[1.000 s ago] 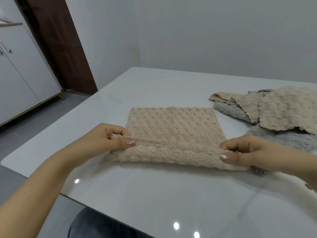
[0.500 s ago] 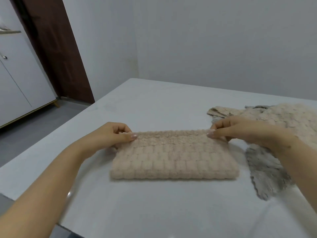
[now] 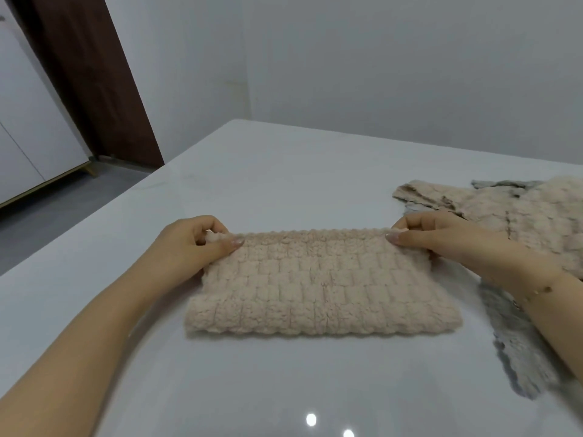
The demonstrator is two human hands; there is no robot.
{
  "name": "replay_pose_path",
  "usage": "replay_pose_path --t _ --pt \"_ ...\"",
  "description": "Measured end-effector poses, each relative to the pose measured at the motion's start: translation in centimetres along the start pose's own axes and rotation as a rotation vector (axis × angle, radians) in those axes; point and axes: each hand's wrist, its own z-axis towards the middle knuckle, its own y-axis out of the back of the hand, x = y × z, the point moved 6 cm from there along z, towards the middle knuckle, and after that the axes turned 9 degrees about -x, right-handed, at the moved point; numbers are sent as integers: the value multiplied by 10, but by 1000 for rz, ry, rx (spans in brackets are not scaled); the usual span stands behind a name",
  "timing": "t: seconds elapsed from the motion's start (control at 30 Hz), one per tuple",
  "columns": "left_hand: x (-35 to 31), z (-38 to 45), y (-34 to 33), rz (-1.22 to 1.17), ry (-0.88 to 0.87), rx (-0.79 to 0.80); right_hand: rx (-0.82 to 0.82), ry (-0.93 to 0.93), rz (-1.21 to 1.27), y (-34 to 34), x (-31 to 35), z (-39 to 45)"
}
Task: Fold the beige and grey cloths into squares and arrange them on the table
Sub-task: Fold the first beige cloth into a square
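A fluffy beige cloth [image 3: 321, 285] lies folded in half as a wide rectangle in the middle of the white table [image 3: 284, 171], its folded edge toward me. My left hand [image 3: 195, 244] pinches its far left corner between thumb and fingers. My right hand [image 3: 441, 238] pinches the far right corner the same way. To the right lies a loose heap with another beige cloth [image 3: 536, 209] on top and a grey cloth [image 3: 511, 342] reaching out from under my right forearm.
The table's left edge drops to a grey floor. A white cabinet [image 3: 28, 134] and a dark brown door frame [image 3: 94, 74] stand at the far left. A plain wall runs behind the table.
Both hands carried the cloth's near edge away from me and laid it on the far edge, folding the cloth in half. They now hold the far corners.
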Motion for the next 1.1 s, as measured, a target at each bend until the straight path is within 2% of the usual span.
replay_pose_path --t 0.33,0.43,0.6,0.67,0.73,0.8,0.87,0.93,1.0,1.1 --pt "2 3 5 94 -34 -150 -286 103 -89 3 1 5" --pt "3 3 6 113 -75 -160 -313 128 -126 3 0 6" --pt "1 -3 6 197 -143 -205 -468 233 -449 5 7 -4" --pt "-7 -6 8 240 -187 -235 -552 336 -626 3 15 -15" --pt "-24 -12 10 312 -267 -290 -608 488 -678 -4 30 -28" --pt "-52 -25 6 405 -371 -331 -569 602 -662 -20 49 -43" --pt "-79 -43 -15 443 -444 -240 -415 621 -668 -49 59 -52" --pt "-86 -60 -51 515 -478 -62 -243 587 -727 -79 53 -56" --pt "-73 -71 -80 622 -443 73 -141 512 -800 -95 36 -54" --pt "-46 -68 -89 687 -415 102 -129 438 -841 -90 20 -50"
